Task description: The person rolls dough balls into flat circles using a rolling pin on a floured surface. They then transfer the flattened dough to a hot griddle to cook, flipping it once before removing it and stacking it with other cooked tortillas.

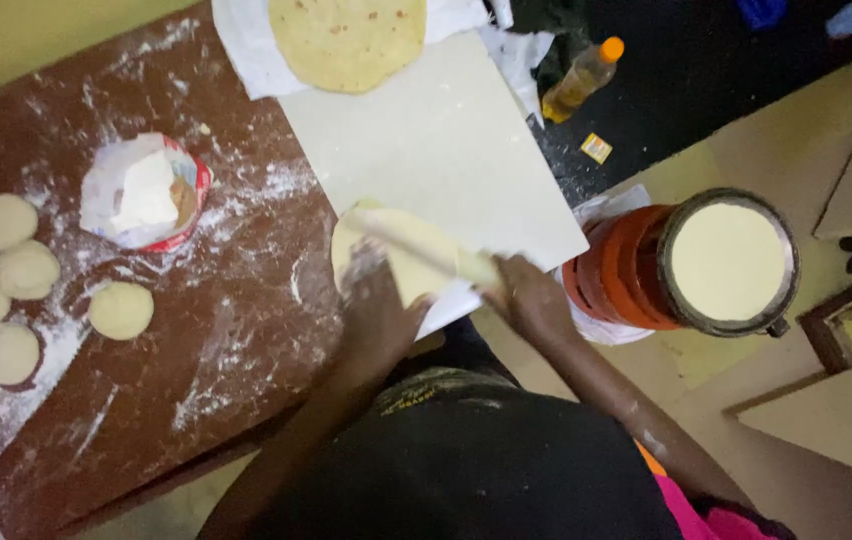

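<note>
While your left hand (378, 312) and right hand (529, 298) both grip the rolling pin (424, 248), it lies across the flattened dough (401, 262) on the white board (436, 145), dough balls (6, 290) waiting on the floured desk (236, 330).

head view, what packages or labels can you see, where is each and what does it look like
Flour bag: open, on the floured brown table left of the white board; white paper with a red band, rolled down.
Oil bottle: lying tilted on the dark floor right of the board; clear plastic, yellow liquid, orange cap.
Small packet: on the floor below the bottle; square, yellow and white.
</note>
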